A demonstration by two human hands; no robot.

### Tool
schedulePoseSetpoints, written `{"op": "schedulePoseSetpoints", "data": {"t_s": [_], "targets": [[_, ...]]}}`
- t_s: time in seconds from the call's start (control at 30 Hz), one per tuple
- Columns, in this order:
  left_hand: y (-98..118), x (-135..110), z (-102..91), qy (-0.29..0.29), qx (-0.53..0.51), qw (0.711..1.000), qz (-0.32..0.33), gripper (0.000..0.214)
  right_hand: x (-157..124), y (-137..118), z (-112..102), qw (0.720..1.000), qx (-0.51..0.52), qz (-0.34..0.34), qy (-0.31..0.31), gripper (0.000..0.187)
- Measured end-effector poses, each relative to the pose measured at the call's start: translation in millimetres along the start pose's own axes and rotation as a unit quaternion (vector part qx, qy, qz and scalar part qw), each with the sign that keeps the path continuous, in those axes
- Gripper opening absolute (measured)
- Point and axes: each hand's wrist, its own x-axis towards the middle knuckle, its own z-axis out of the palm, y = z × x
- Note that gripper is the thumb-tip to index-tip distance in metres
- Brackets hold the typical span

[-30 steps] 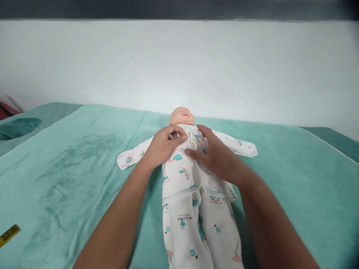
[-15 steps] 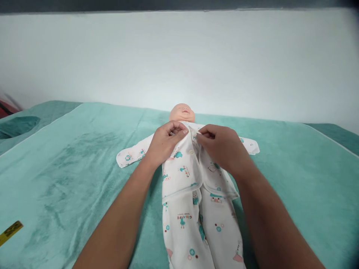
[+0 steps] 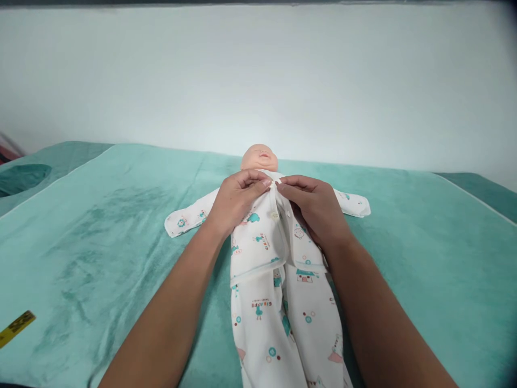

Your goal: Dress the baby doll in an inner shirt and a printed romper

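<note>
A baby doll (image 3: 258, 157) lies on its back with its head at the far end. It wears a white printed baby jacket (image 3: 260, 240) and matching trousers (image 3: 266, 328), with both sleeves spread to the sides. Near the neckline, my left hand (image 3: 240, 199) pinches the left front edge of the jacket. My right hand (image 3: 313, 205) pinches the other front edge, its fingertips close to those of the left. Below the hands the two jacket fronts part slightly. Whatever fastener lies between the fingertips is too small to make out.
A green plush cover (image 3: 113, 258) spreads under the doll. Behind it rises a white wall (image 3: 258, 75). A yellow label strip (image 3: 16, 328) lies at the lower left, and a dark green hollow (image 3: 24, 179) shows at the far left.
My right hand has moved left with its jacket edge, so both edges now come together at the neckline. The view has shifted slightly.
</note>
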Motion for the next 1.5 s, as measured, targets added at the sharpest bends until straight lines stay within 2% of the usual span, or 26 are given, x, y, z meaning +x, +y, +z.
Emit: {"op": "schedulePoseSetpoints", "data": {"t_s": [0.37, 0.8, 0.93, 1.03, 1.2, 1.37, 1.5], "targets": [[-2.1, 1.5, 3.2, 0.021, -0.035, 0.999, -0.012, 0.018, -1.6, -0.9, -2.7, 0.999, -0.014, -0.006, -0.029, 0.021], [-3.4, -0.4, 5.0, 0.044, 0.064, 0.997, 0.011, 0.021, -6.1, -9.7, -0.8, 0.997, -0.071, -0.012, -0.035, 0.023], [-4.1, -0.4, 2.4, 0.031, 0.047, 0.998, -0.005, 0.021, -1.4, -7.2, -4.9, 0.997, -0.049, -0.016, -0.058, 0.018], [-4.0, -0.6, -1.3, 0.001, 0.016, 1.0, -0.001, 0.018, 3.7, -3.3, -7.2, 0.997, -0.004, -0.022, -0.07, 0.017], [-4.6, -0.6, -6.6, -0.049, -0.006, 0.999, 0.019, 0.015, 6.0, 0.1, -7.6, 0.998, -0.004, -0.017, -0.061, 0.017], [-7.0, 0.2, -6.7, -0.024, 0.0, 1.0, 0.017, 0.016, 3.3, -0.1, -6.1, 0.998, -0.055, -0.027, -0.033, 0.019], [-6.3, 0.6, -5.8, -0.021, 0.015, 1.0, 0.01, 0.017, 1.9, 0.8, -6.0, 0.996, -0.077, -0.034, -0.034, 0.017]]}}
